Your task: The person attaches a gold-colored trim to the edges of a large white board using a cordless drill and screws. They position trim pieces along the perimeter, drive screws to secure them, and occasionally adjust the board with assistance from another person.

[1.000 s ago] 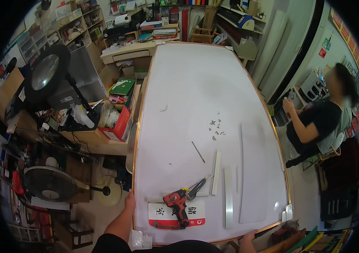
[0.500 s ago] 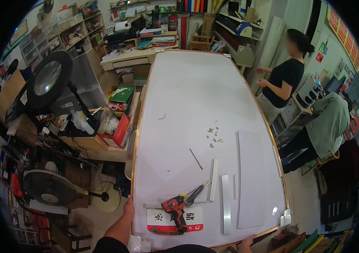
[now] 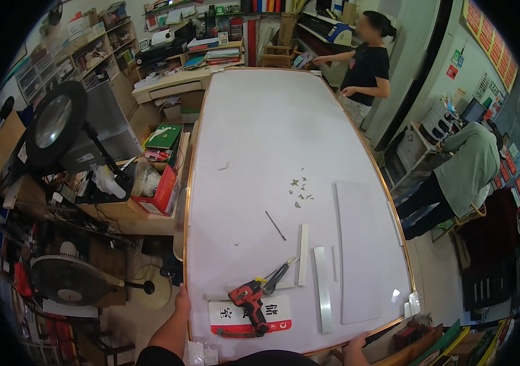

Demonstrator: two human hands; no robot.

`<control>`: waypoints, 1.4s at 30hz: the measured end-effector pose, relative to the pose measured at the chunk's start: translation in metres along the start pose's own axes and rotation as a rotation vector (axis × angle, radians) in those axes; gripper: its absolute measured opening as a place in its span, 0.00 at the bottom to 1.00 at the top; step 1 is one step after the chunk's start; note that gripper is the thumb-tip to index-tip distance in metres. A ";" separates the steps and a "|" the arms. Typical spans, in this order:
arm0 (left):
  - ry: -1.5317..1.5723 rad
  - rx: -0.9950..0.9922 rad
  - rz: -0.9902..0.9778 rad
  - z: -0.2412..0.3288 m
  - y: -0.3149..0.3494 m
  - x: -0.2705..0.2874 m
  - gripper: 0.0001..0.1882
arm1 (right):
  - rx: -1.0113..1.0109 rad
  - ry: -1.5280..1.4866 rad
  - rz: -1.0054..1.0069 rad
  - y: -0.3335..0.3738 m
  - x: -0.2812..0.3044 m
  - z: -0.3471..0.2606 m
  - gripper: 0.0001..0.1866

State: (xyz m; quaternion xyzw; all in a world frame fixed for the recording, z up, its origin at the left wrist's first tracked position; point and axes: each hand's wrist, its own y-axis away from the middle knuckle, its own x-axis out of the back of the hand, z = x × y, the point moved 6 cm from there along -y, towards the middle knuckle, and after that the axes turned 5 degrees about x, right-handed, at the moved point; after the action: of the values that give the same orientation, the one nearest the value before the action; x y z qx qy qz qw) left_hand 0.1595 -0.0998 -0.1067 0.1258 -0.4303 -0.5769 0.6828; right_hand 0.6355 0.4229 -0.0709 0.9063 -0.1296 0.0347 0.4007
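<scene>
A large white panel (image 3: 260, 140) with a thin gold-coloured frame stretches away in front of me. My left hand (image 3: 181, 301) grips its left edge near the close corner, fingers partly hidden. At the near edge, right of the middle, my right hand (image 3: 355, 348) is closed on the frame. On the panel a red and black cordless drill (image 3: 249, 302) lies across a white and red sign (image 3: 218, 313), beside a utility knife (image 3: 279, 276). Further right are a white strip (image 3: 304, 253), a metal ruler-like bar (image 3: 322, 290) and a long pale board (image 3: 357, 256).
Several small screws or fittings (image 3: 299, 190) and a thin rod (image 3: 275, 226) lie mid-panel. Left stand a fan (image 3: 68, 277), a magnifier lamp (image 3: 58, 122) and a red box (image 3: 161, 192). One person (image 3: 366, 67) stands by the far right edge; another (image 3: 470, 155) bends at the right.
The person by the far right edge has moved toward the panel's far corner and now stretches an arm out. My view has shifted slightly; both my hands stay at the frame.
</scene>
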 end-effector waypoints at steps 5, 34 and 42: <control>0.014 -0.007 0.009 0.006 0.005 0.001 0.45 | 0.023 0.009 0.010 -0.015 0.003 0.006 0.47; -0.097 0.042 0.100 0.012 0.029 0.012 0.47 | -0.040 -0.032 0.043 0.019 -0.006 -0.002 0.50; -0.080 0.002 0.074 -0.006 0.048 0.019 0.47 | 0.043 -0.117 -0.119 -0.019 0.019 0.017 0.51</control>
State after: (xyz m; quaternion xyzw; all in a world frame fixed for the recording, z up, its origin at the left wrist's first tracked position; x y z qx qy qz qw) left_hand 0.1960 -0.1046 -0.0702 0.0872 -0.4622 -0.5556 0.6856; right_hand 0.6580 0.4189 -0.0926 0.9213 -0.0980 -0.0392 0.3743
